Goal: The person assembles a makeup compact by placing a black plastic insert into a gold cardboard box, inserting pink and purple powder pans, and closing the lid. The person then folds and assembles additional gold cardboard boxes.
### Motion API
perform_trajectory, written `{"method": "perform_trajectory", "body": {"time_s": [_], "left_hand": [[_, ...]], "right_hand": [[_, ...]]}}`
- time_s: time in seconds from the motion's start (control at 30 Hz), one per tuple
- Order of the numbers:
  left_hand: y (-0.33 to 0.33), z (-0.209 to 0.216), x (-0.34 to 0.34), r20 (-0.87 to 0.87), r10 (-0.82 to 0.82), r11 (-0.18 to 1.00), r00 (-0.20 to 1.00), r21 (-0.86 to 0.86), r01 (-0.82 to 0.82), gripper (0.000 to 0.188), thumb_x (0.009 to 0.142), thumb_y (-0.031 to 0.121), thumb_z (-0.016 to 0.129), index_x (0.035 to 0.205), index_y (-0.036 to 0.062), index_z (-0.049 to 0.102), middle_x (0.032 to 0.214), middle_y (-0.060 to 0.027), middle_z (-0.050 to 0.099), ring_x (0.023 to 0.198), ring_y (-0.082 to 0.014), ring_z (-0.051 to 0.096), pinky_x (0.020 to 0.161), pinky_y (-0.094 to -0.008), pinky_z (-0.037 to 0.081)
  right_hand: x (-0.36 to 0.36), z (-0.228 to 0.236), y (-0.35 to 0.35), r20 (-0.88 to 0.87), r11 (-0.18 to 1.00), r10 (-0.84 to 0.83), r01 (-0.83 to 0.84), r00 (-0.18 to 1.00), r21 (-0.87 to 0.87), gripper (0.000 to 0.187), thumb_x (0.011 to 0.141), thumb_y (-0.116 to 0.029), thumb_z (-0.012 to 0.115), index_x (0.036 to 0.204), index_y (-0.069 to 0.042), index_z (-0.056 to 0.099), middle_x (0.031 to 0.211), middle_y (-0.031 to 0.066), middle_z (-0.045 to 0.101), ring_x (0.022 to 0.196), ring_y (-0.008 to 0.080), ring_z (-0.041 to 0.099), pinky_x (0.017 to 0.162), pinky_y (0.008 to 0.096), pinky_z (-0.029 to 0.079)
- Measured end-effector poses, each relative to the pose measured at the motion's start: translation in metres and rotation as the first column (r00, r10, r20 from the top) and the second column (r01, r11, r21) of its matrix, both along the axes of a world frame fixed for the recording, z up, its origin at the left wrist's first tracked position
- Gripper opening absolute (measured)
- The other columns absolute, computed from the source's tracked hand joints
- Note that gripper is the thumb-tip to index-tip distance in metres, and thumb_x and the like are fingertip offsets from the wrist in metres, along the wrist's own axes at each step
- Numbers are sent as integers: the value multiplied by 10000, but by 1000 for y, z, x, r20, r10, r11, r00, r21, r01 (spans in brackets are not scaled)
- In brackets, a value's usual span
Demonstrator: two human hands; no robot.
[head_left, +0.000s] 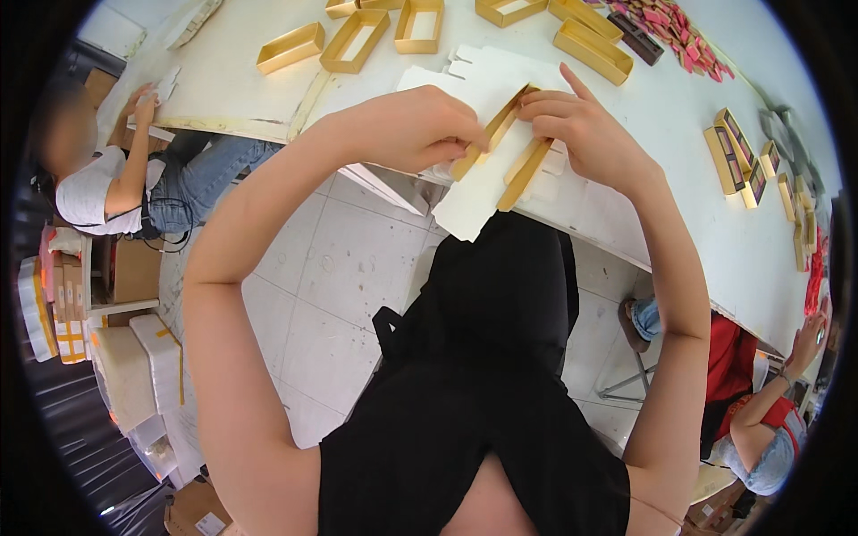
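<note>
A partly folded gold-and-white cardboard box (470, 204) lies at the table's near edge, its long gold sides raised and a white flap sticking out toward me. My left hand (427, 128) is closed on the left gold side, with the fingertips pinching it. At the far end, my right hand (585, 132) grips the box with thumb and fingers while its index finger points up and away. Part of the folded far end is hidden behind those fingers. Under and beyond the box are flat white card blanks (478, 67).
Several folded gold boxes (357, 40) stand along the far side of the white table (357, 85). Small pink pieces (675, 36) are heaped at the back right, near filled gold boxes (735, 156). One person (107, 188) sits at left, another (760, 438) at right.
</note>
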State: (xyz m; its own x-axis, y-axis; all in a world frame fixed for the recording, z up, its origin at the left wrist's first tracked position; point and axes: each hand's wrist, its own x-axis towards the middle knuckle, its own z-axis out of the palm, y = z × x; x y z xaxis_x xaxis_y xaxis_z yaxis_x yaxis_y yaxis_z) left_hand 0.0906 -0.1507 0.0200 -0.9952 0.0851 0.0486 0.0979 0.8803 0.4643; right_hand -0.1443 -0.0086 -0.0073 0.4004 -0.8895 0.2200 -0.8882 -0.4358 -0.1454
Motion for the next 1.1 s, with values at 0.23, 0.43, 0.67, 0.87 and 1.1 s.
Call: {"method": "perform_trajectory", "body": {"time_s": [0.23,0.43,0.67,0.87,1.1], "left_hand": [[-1,-17,7,-163,-27,1000,986,-2,27,72,809,134,742,866,92,727,840,-30,666,794,-215,655,717,-321,528],[11,-44,2,-573,-10,998,819,-54,-25,154,733,140,803,847,89,713,855,-2,663,844,-216,669,701,-307,537],[31,-73,7,-730,73,977,680,-84,-195,153,748,74,761,887,85,699,980,-36,710,965,-227,704,759,-312,576],[35,-66,17,-698,-66,949,713,-264,-171,252,738,31,751,984,25,697,1115,-116,718,930,-271,707,707,-337,586],[48,-74,12,-754,45,945,655,-181,-273,264,739,26,754,995,23,693,1030,-118,735,709,-206,653,557,-274,503]], "right_hand": [[16,4,38,389,995,35,-69,921,73,207,746,48,678,915,-71,685,1252,83,660,1272,300,555,1218,568,183],[36,-30,51,429,989,-1,63,903,-130,160,773,-17,732,880,-39,615,1101,83,666,1178,309,587,1126,548,384],[81,-49,40,399,855,-125,302,908,-421,139,767,31,689,849,6,580,1054,138,675,1100,375,620,1008,519,508],[80,-51,52,336,865,-112,258,935,-430,170,744,75,649,909,36,638,1177,176,665,1173,399,609,967,476,541],[74,-21,67,513,968,-121,215,850,-128,424,744,143,607,1146,8,622,1345,195,586,1234,389,584,936,405,544]]}}
